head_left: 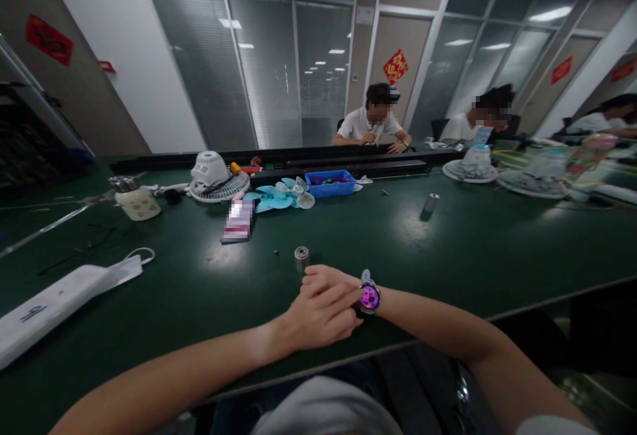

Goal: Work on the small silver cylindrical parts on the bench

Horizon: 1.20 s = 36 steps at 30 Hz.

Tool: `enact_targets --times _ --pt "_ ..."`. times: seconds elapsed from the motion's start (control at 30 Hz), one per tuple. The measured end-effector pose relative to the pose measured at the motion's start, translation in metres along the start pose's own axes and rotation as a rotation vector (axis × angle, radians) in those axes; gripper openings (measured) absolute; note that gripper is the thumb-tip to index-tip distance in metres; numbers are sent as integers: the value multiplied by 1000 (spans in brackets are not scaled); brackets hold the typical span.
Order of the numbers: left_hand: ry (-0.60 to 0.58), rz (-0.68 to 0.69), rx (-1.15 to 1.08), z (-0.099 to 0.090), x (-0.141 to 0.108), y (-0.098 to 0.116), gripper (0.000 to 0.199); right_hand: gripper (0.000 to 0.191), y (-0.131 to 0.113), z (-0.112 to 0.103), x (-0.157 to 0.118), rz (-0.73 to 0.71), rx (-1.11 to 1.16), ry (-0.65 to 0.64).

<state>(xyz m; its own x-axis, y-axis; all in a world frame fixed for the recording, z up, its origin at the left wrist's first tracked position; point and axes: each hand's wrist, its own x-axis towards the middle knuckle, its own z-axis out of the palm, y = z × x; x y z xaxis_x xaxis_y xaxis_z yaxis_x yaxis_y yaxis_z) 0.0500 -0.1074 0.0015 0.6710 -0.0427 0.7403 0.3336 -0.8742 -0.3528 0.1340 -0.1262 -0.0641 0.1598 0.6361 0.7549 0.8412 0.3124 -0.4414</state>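
My left hand (pixel 318 319) lies across my right hand, its fingers stretched towards the right wrist. A fingertip reaches the edge of the smartwatch (pixel 369 296), which has a lit pink-purple face and sits on that wrist. Bent and partly covered by the left, my right hand (pixel 323 275) shows few of its fingers; whether it is open or closed is hidden. Just beyond the hands a short metal cylinder (pixel 301 258) stands upright on the green table (pixel 239 299). To its left lies a tiny dark metal part (pixel 276 252).
Another metal cylinder (pixel 430 203) stands farther right. Across the table are a white fan part (pixel 213 176), blue fan blades (pixel 276 195), a blue bin (pixel 331 183), a phone-like item (pixel 237 221) and a bottle (pixel 134 197). A white pouch (pixel 64 306) lies left. Co-workers sit opposite.
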Motion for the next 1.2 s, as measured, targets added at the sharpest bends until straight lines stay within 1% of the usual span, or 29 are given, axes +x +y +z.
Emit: enact_targets --times 0.07,0.1,0.13,0.17,0.2,0.27,0.3,0.33,0.37,0.4,0.43,0.47,0.53,0.57,0.6,0.63,0.67,0.73,0.77,0.8,0.83,0.87,0.97,1.03,1.07,1.13,1.2 --pt "-48 46 80 4 4 6 6 23 -4 -7 -14 119 -257 135" --pt "-78 67 109 5 6 8 6 24 -4 -9 -15 132 -379 175" --pt "-112 93 121 5 9 11 8 25 -4 -9 -11 86 -448 186" --pt "-143 124 117 5 11 14 9 26 -2 -8 -4 -21 -450 155" --pt "-162 158 104 5 14 17 9 26 0 -5 5 -171 -388 91" --pt "-165 218 75 4 17 22 11 30 6 1 25 -496 -183 -88" --pt "-149 232 70 4 16 22 11 32 8 3 32 -599 -100 -173" --pt "-123 229 71 3 14 22 12 32 10 3 35 -652 -48 -238" --pt "-94 210 72 2 11 20 13 30 11 2 34 -646 -32 -279" --pt "-60 181 68 1 6 17 13 25 11 -1 29 -588 -40 -301" --pt "-35 149 54 1 1 13 12 19 9 -5 21 -471 -75 -290" --pt "-15 125 31 1 -5 8 12 16 6 -8 12 -313 -123 -246" --pt "-18 93 -34 1 -12 0 14 23 -5 -11 -4 -5 -143 -137" --pt "-36 75 -67 2 -14 -3 14 28 -11 -10 -8 110 -82 -91" --pt "-62 38 -92 4 -13 -5 13 31 -17 -8 -8 172 19 -59" --pt "-95 -21 -108 5 -12 -6 15 34 -22 -4 -4 202 125 -36" --pt "-129 -98 -113 6 -10 -7 22 36 -26 0 2 208 226 -19" --pt "-179 -247 -96 8 -5 -8 44 38 -28 6 17 170 393 -2" --pt "-186 -293 -85 8 -3 -8 54 38 -27 6 24 137 448 -4" --pt "-187 -308 -82 8 -2 -8 58 38 -25 5 27 104 478 -14" --pt "-177 -293 -87 9 -3 -8 58 36 -22 2 29 74 480 -32" --pt "-161 -251 -101 9 -5 -8 54 34 -19 -3 29 53 450 -54" --pt "-133 -50 -160 12 -12 -7 33 23 -10 -18 23 44 288 -101" --pt "-113 42 -175 13 -16 -5 23 15 -4 -26 22 29 240 -155" --pt "-103 55 -178 14 -17 -4 20 13 -2 -28 24 6 232 -200" --pt "-91 36 -181 15 -16 -3 20 12 2 -29 32 -53 218 -301" --pt "-109 -29 -171 15 -13 -3 27 12 5 -27 40 -97 230 -356"
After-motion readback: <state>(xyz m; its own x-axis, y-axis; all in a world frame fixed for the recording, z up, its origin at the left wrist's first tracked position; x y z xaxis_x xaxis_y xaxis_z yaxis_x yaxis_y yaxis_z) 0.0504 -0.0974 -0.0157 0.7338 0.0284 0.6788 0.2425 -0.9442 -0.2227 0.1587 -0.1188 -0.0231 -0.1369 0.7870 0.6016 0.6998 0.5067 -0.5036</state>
